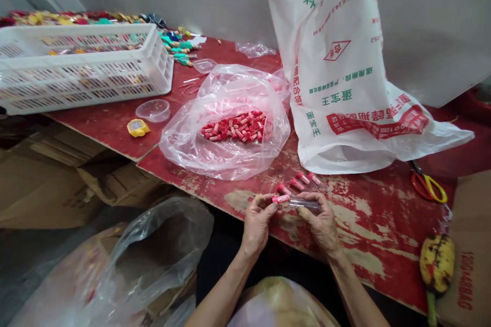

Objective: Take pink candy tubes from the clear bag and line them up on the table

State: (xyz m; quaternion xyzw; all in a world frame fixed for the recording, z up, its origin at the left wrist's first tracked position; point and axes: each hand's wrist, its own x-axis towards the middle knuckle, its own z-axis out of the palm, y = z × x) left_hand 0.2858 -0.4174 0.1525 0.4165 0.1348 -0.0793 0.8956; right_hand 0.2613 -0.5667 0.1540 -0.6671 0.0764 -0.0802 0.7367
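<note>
My left hand (258,219) pinches the pink cap (281,198) at the end of a clear plastic tube (305,204). My right hand (321,220) grips the tube's body. Both hands hover at the near edge of the worn red table (368,219). Just beyond my fingers lie several more capped tubes (301,182) side by side. Farther back an open clear bag (226,122) holds a heap of loose pink caps (236,126).
A large white printed sack (337,61) stands at the back right. A white slatted crate (80,66) sits back left, with a clear lid (153,110) and a small yellow object (138,127) near it. Red-handled scissors (427,184) lie right. Clear bags (126,265) and cardboard (57,184) fill the floor left.
</note>
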